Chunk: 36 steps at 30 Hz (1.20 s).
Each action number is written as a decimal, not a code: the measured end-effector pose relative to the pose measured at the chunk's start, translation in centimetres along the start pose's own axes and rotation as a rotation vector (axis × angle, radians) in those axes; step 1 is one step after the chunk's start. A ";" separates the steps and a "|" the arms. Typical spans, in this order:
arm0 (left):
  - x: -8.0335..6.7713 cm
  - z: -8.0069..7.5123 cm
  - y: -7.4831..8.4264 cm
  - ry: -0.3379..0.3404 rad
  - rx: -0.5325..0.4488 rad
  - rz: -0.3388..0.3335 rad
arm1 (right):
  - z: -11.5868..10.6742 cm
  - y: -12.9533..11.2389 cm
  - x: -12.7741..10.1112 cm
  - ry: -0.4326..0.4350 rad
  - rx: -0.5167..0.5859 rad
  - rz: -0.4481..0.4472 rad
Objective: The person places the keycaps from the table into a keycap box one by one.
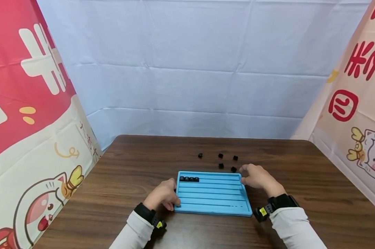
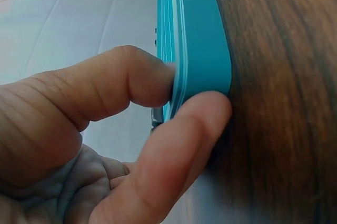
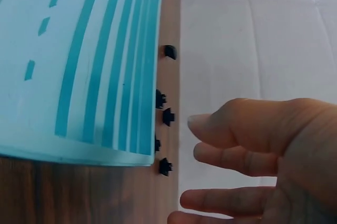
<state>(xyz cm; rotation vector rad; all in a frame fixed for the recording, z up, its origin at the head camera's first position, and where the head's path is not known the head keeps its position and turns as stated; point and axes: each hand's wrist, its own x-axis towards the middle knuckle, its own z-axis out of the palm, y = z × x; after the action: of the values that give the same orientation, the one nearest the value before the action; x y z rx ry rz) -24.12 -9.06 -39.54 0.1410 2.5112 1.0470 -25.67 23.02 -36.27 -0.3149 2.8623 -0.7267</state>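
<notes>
A blue tray (image 1: 213, 203) with grooved rows lies flat on the brown table (image 1: 315, 173). Several small black pieces (image 1: 189, 179) sit in a line at the left end of its far row. My left hand (image 1: 166, 200) pinches the tray's left edge near the front corner; in the left wrist view thumb and finger of this left hand (image 2: 181, 98) clamp the tray (image 2: 197, 34) rim. My right hand (image 1: 252, 175) hovers by the far right corner with fingers relaxed, holding nothing. In the right wrist view this right hand (image 3: 221, 150) is apart from the tray (image 3: 79, 66).
Several loose black pieces (image 1: 221, 166) lie scattered on the table just beyond the tray; the nearest black piece (image 1: 233, 169) is beside my right fingers, and another loose piece (image 3: 165, 166) shows at the tray's corner. Cloth walls (image 1: 193, 69) enclose the table at the back and on both sides.
</notes>
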 end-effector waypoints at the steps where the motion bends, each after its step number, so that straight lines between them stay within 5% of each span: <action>1: 0.0 0.0 0.0 0.002 0.001 0.000 | 0.1 0.0 0.4 -0.002 -0.001 -0.002; 20: 0.6 0.1 -0.4 -0.001 0.051 -0.002 | 0.9 0.7 6.0 -0.054 0.007 0.009; 36: 0.9 0.0 -0.5 -0.021 0.005 -0.002 | 0.8 0.4 8.1 -0.093 -0.026 0.036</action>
<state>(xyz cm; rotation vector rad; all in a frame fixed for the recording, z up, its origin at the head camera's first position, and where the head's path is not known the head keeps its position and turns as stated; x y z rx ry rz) -24.90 -9.21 -40.22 0.1504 2.4947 1.0333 -33.32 20.99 -38.09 -0.2915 2.7846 -0.6508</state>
